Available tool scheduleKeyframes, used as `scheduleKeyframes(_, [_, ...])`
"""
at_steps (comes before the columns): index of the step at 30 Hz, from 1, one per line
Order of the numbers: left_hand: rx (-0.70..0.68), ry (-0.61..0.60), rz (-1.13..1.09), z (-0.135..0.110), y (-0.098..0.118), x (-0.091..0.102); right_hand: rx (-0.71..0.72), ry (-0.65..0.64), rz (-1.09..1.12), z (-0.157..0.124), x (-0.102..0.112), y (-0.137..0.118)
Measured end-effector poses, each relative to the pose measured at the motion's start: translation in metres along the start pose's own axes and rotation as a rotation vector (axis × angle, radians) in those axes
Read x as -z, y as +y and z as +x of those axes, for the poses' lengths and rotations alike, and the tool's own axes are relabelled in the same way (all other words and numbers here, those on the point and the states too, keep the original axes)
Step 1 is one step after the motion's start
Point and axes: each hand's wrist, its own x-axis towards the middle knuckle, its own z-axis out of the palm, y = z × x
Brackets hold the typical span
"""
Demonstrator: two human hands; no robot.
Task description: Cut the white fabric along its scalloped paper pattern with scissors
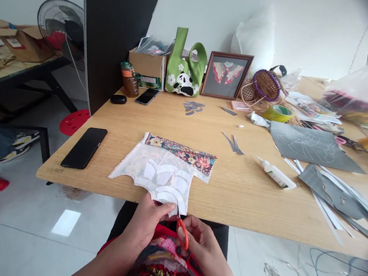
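Note:
A piece of white fabric (156,171) with curved white paper shapes stuck to it lies at the table's near edge, partly over a floral strip (185,152). My left hand (146,222) pinches the fabric's near edge between thumb and fingers. My right hand (202,244) grips small orange-handled scissors (182,229), whose blades point up into that same edge. Both hands sit just off the table (241,189), above my lap.
A black phone (84,147) lies at the left edge. A glue bottle (276,173), grey cut paper sheets (308,145) and strips crowd the right side. At the back stand a box, a green panda bag (185,70), a framed picture (226,74) and a second phone.

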Motion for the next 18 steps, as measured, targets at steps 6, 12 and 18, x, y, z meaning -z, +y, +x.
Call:
scheduleKeyframes(6, [-0.004, -0.002, -0.01, 0.0003, -0.0004, 0.0004, 0.002, 0.02, -0.021, 0.0001, -0.0017, 0.0032])
scheduleKeyframes(12, [0.012, 0.004, -0.018, -0.0009, 0.0022, 0.0, -0.013, 0.046, -0.022, -0.0007, -0.0015, 0.0029])
scheduleKeyframes(18, [0.018, 0.016, -0.05, 0.0017, 0.0004, 0.003, -0.009, 0.059, -0.026, -0.0008, -0.0018, 0.0033])
